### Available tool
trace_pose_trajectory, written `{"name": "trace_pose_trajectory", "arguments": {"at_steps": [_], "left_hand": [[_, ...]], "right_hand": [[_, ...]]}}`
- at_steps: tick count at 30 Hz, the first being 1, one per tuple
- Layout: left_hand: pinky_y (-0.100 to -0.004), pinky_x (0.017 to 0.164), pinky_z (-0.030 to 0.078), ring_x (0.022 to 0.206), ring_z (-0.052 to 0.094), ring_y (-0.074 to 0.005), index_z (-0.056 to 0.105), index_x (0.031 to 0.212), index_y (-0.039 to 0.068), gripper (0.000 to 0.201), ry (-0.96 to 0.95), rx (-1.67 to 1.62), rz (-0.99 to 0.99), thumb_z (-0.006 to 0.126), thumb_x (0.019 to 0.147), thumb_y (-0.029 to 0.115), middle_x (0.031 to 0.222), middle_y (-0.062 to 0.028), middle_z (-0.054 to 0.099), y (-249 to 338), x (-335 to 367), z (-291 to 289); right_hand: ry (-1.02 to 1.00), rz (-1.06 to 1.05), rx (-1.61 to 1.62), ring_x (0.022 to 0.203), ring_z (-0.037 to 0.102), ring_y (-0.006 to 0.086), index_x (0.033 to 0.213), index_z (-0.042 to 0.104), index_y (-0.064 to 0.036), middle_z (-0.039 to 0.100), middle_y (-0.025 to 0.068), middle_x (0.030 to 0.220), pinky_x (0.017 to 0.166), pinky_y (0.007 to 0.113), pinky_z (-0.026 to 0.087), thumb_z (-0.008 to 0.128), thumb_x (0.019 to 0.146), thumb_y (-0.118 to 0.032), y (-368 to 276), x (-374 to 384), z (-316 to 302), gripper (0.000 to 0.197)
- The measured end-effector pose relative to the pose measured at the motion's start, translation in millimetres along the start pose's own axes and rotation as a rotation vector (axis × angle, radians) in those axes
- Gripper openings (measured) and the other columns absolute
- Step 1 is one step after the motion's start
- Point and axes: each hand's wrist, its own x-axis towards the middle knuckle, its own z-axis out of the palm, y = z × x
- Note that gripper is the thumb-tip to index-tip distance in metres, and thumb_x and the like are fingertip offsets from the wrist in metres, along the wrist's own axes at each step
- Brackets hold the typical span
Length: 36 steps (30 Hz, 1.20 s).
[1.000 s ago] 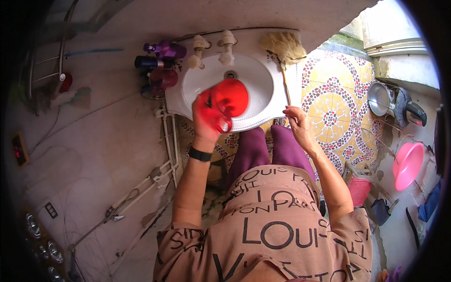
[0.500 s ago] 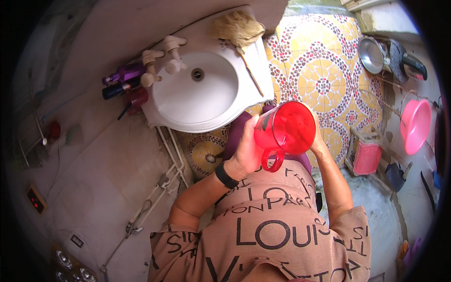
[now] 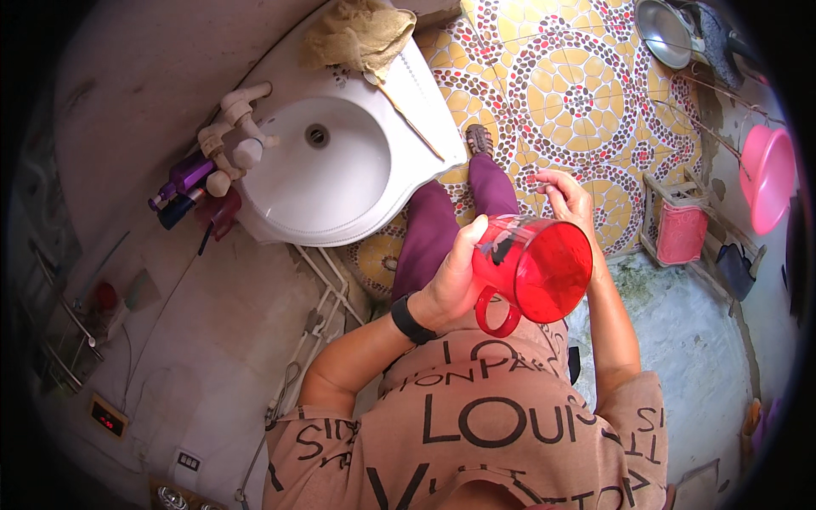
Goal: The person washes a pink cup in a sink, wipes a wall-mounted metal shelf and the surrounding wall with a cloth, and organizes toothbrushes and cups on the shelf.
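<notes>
A see-through red plastic mug (image 3: 544, 270) with a ring handle is held in front of my body, tilted so that its mouth points to the right. Round its left side my left hand (image 3: 452, 279) is closed, the thumb near the base; the fingers beneath it are hidden. Just beyond the mug, my right hand (image 3: 569, 197) is free of it, with loosely bent fingers apart and nothing visible in them.
A white washbasin (image 3: 340, 223) with pale taps (image 3: 246, 140) stands ahead on the left. On its rim lie a tan cloth (image 3: 361, 38) and a thin stick (image 3: 414, 126). At right are a pink basin (image 3: 767, 178), a metal pan (image 3: 665, 34) and a small stool (image 3: 680, 234).
My right hand has come off the mug and moved beyond it. The mug, still in my left hand, has shifted slightly right and turned. The view has swung right.
</notes>
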Motion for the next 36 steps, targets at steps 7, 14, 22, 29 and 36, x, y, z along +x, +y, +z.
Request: {"name": "trace_pose_trajectory", "arguments": {"at_steps": [7, 14, 22, 29, 36], "left_hand": [[-0.0330, 0.097, 0.041, 0.107, 0.055, -0.0169, 0.048, 0.123, 0.004, 0.047, -0.116, 0.067, 0.106, 0.038, 0.096, 0.041, 0.116, -0.0074, 0.058, 20.3, -21.4, -22.2], [-0.0400, 0.100, 0.039, 0.113, 0.054, -0.0259, 0.044, 0.128, -0.002, 0.060, -0.132, 0.036, 0.414, 0.033, 0.091, 0.045, 0.122, -0.0145, 0.056, 56.4, -62.8, -83.5], [-0.0461, 0.104, 0.036, 0.120, 0.049, -0.0293, 0.043, 0.132, 0.001, 0.053, -0.150, -0.440, 0.637, 0.038, 0.093, 0.037, 0.129, -0.0149, 0.051, 95.9, -82.0, -240.9], [-0.0491, 0.096, 0.042, 0.113, 0.052, -0.0299, 0.045, 0.128, 0.007, 0.062, -0.020, -0.294, 0.780, 0.033, 0.094, 0.057, 0.127, -0.0115, 0.051, 133.5, -51.0, -307.8], [-0.0503, 0.093, 0.044, 0.112, 0.052, -0.0295, 0.048, 0.124, 0.005, 0.052, -0.024, -0.550, 0.779, 0.042, 0.093, 0.047, 0.122, -0.0122, 0.054, 153.0, -22.2, -322.2]], "right_hand": [[-0.014, -0.160, -0.023, 0.082, 0.063, 0.0147, 0.102, 0.062, 0.0008, 0.063, 0.0088, 0.097, 0.074, 0.026, 0.050, 0.045, 0.087, 0.002, -21.8, 18.2, 19.9, 0.023], [-0.168, -0.262, -0.018, 0.084, 0.063, 0.0144, 0.104, 0.062, -0.0014, 0.063, 0.0077, 0.099, 0.074, 0.025, 0.051, 0.046, 0.088, 0.003, -110.8, 51.9, 90.3, 0.023], [-0.363, -0.678, -0.360, 0.080, 0.064, 0.0286, 0.115, 0.056, -0.0018, 0.060, 0.0166, 0.098, 0.068, 0.036, 0.052, 0.061, 0.084, -0.011, -214.3, 70.4, 253.8, 0.032], [-0.255, -0.937, -1.193, 0.073, 0.065, 0.0309, 0.096, 0.054, -0.0018, 0.064, 0.0153, 0.079, 0.057, 0.040, 0.050, 0.064, 0.080, -0.049, -233.6, 80.3, 331.3, 0.050], [-0.136, -0.888, -1.311, 0.077, 0.061, 0.0263, 0.092, 0.056, -0.0047, 0.061, 0.0113, 0.089, 0.062, 0.039, 0.050, 0.071, 0.076, -0.036, -229.8, 80.2, 345.0, 0.038]]}}
